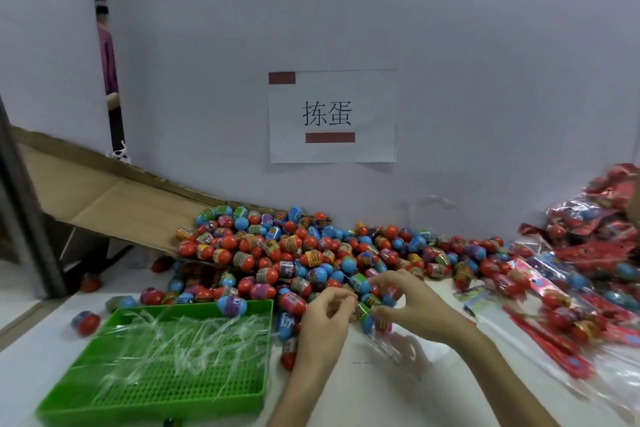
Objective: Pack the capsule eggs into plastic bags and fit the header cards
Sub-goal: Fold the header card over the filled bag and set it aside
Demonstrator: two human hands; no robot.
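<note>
A big heap of capsule eggs [311,253], red and blue with printed wraps, lies against the wall at the table's middle. My left hand [327,314] sits at the heap's near edge, its fingers curled at a green-banded egg [363,310]. My right hand [412,305] pinches capsule eggs [384,317] just right of it, above a clear plastic bag [394,350] lying on the table. Packed bags with red header cards [571,298] pile up on the right.
A green plastic tray [194,399] holding clear bags sits at the front left, one egg [232,305] on its far rim. A cardboard flap [114,198] slopes down at the left. A paper sign [332,116] hangs on the wall. Stray eggs [86,322] lie left.
</note>
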